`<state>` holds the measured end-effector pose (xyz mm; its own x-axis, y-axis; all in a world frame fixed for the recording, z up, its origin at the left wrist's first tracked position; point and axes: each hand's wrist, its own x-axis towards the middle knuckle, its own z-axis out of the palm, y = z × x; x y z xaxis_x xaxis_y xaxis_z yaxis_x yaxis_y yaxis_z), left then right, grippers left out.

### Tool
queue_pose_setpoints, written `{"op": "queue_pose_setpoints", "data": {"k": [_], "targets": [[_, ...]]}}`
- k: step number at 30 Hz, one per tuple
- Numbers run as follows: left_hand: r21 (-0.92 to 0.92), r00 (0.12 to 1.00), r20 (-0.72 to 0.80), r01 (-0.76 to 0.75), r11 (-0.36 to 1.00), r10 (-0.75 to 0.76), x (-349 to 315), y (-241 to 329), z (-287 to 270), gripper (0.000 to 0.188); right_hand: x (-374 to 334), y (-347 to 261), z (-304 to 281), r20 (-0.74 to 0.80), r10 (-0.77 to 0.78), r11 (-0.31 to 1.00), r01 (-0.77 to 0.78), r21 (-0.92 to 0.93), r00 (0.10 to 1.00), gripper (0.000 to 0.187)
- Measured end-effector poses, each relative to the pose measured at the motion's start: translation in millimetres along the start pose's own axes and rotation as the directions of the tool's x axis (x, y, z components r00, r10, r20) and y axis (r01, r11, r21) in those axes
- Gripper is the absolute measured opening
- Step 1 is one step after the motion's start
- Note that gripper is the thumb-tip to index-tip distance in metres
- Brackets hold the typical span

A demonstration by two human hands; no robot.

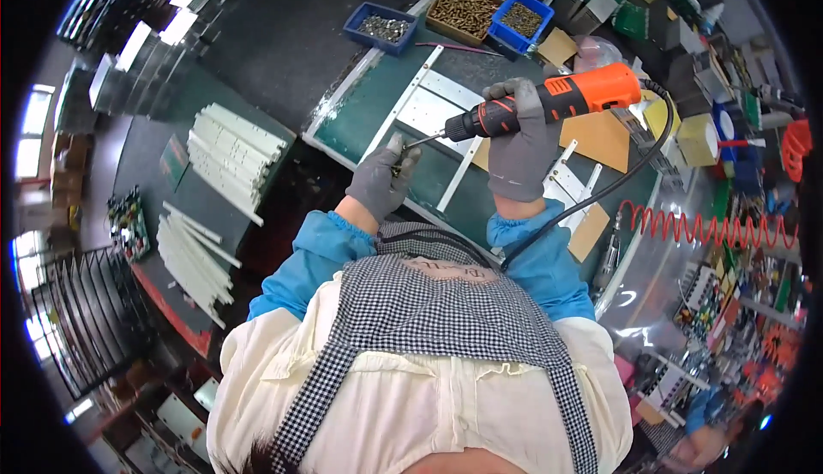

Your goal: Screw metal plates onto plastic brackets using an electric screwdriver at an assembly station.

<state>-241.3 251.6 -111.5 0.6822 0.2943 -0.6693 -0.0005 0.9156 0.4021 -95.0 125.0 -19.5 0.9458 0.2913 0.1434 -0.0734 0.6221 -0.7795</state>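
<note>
My right hand [519, 144], in a grey glove, is wrapped around an orange and black electric screwdriver [566, 95]. The tool lies nearly level, its thin bit [425, 141] pointing left. At the bit's tip, the fingers of my gloved left hand [382, 178] are pinched together. Something small and brass-coloured shows between them, too small to name. Under the tool, a white frame [420, 75] of flat strips with a white panel [429, 110] lies on the green worktable [343, 123]. A second white strip piece [566, 178] sits right of my right wrist.
A brown box of brass-coloured screws [465, 9] and blue bins of small hardware [521, 20] stand at the table's far side. White strips [236, 153] are stacked on the left bench. A black cable [639, 174] runs from the tool past my right arm; a red coiled hose [703, 227] hangs at right.
</note>
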Motion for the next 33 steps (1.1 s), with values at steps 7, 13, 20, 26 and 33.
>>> {"op": "queue_pose_setpoints", "data": {"k": [7, 13, 20, 26, 33], "targets": [[0.154, 0.979, 0.187, 0.053, 0.987, -0.082, 46, 79, -37, 0.032, 19, 38, 60, -0.023, -0.279, 0.949, 0.272, -0.159, 0.96, 0.048], [0.795, 0.994, 0.105, -0.091, 0.6, 0.011, 86, 109, -70, 0.037, 51, 76, 82, 0.011, -0.407, 0.8, 0.362, -0.478, 0.913, 0.022], [0.923, 0.944, 0.316, -0.281, 0.262, -0.1, 104, 97, -62, 0.055, 57, 95, 90, 0.041, -0.369, 0.713, 0.311, -0.628, 0.928, 0.018], [0.889, 0.922, 0.369, -0.313, 0.333, -0.118, 115, 83, -70, 0.048, 61, 94, 92, 0.092, -0.28, 0.712, 0.271, -0.647, 0.956, 0.046], [0.821, 0.902, 0.428, -0.361, 0.442, -0.058, 118, 75, -72, 0.042, 77, 86, 102, 0.146, -0.079, 0.804, 0.15, -0.576, 0.986, 0.026]]}}
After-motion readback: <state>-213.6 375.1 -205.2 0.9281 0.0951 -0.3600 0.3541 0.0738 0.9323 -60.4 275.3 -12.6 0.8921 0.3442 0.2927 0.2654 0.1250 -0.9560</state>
